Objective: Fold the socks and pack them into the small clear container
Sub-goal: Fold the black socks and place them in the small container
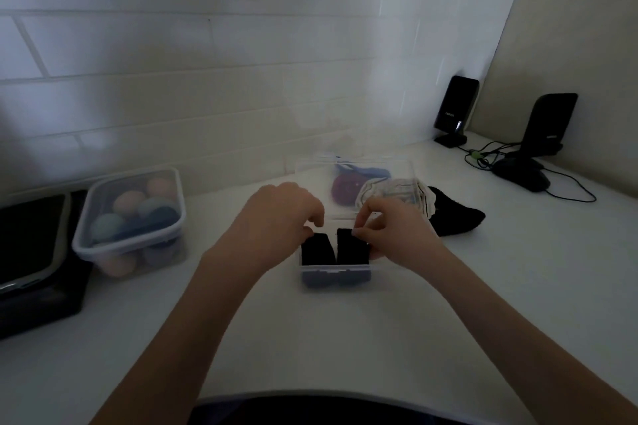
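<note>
A small clear container (335,274) stands on the white counter in front of me. Two folded black socks stand upright in it, one on the left (315,249) and one on the right (351,248). My left hand (276,217) rests over the left sock with curled fingers touching its top. My right hand (393,231) pinches the top edge of the right black sock. Behind my right hand lie a white patterned sock (393,191) and a loose black sock (455,214). The container's open clear lid (355,166) stands behind, with purple and blue socks (348,179) seen through it.
A lidded clear tub (129,217) of pastel rolled items sits at left, beside a dark tray-like device (31,252). Two black speakers (455,110) with cables and a black mouse (524,176) stand at the back right. A tiled wall runs behind the counter.
</note>
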Demonstrator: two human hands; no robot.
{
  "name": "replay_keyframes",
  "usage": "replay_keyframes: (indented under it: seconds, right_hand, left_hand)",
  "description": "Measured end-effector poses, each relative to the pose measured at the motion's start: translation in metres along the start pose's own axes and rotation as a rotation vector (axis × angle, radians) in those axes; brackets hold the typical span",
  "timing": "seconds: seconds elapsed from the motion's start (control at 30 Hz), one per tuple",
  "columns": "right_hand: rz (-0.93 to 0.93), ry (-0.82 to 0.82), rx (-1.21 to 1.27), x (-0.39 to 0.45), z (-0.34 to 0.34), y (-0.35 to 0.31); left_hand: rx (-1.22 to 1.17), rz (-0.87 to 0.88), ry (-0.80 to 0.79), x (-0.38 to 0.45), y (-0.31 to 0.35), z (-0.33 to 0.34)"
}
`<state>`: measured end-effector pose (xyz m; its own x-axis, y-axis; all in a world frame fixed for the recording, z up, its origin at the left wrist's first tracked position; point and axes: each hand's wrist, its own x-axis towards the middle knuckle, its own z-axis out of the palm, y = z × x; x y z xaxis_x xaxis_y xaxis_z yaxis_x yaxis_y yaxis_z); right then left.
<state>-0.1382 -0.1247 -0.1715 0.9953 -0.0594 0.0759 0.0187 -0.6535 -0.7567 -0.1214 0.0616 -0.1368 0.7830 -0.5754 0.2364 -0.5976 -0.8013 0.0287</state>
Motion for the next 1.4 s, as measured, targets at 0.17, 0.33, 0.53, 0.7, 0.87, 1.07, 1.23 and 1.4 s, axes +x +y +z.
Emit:
replay_keyframes:
  seconds: [0.17, 0.33, 0.53, 0.7, 0.87, 1.07, 1.23, 1.4]
  right_hand:
    - [0.038, -0.021, -0.051, 0.003, 0.005, -0.001]
    - [0.027, -0.144, -0.015, 0.0, 0.0, 0.001]
    - [-0.1, -0.278, -0.286, -0.004, -0.006, -0.009]
    - [-0.13, -0.344, -0.47, 0.001, -0.003, -0.019]
    - [-0.139, -0.398, -0.615, 0.003, -0.003, -0.026]
    - [-0.125, -0.375, -0.649, 0.001, -0.003, -0.024]
    - [-0.181, -0.334, -0.611, 0.007, 0.005, -0.017]
    - [-0.174, -0.402, -0.746, 0.009, 0.003, -0.021]
  left_hand:
    - [0.133, -0.054, -0.101, 0.003, 0.01, 0.007]
    - [-0.026, -0.099, -0.161, 0.004, 0.002, 0.011]
    - [-0.135, -0.1, -0.242, 0.004, 0.0, 0.011]
    - [-0.102, -0.069, -0.236, 0.006, 0.004, 0.014]
    - [-0.005, -0.078, -0.153, 0.006, 0.007, 0.02]
    - [0.028, 0.009, -0.202, 0.01, 0.017, 0.016]
    - [-0.122, -0.011, -0.31, 0.019, 0.019, 0.018]
    - [-0.082, -0.047, -0.309, 0.025, 0.026, 0.016]
